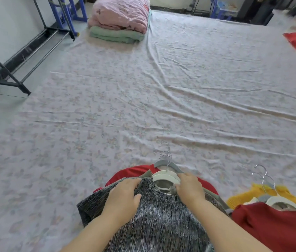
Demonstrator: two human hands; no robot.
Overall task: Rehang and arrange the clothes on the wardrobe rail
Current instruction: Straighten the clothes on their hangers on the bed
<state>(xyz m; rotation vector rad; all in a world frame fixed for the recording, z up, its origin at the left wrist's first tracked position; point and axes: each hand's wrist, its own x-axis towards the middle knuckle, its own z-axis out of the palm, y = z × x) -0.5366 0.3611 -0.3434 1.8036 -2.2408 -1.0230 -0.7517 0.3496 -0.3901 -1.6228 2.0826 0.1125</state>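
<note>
1. A grey sweater [161,215] lies at the near edge of the bed [161,88], on top of a small stack of clothes that are on hangers.
2. A red garment [131,171] shows under the sweater on both sides.
3. A white hanger [163,176] sits in the sweater's neckline, and several metal hooks [166,153] point away from the person across the floral sheet.
4. The left hand [123,195] lies palm down on the sweater's left shoulder with the thumb spread. The fingers bend over the shoulder edge, and I cannot tell whether they grasp the cloth or only press on it.
5. The right hand [190,188] is at the collar. Its fingers lie over the hanger's right arm and its thumb is at the neckline, grasping the sweater there.
6. To the right is a second stack, apart from the first. It has a dark red top [274,228] over a yellow knit [241,198], with more hooks rising from it.
7. A black clothes rack [7,73] stands on the floor to the left of the bed, well apart from both stacks.
8. At the far end of the bed a folded pink quilt [121,13] rests on a green blanket [116,34].
</note>
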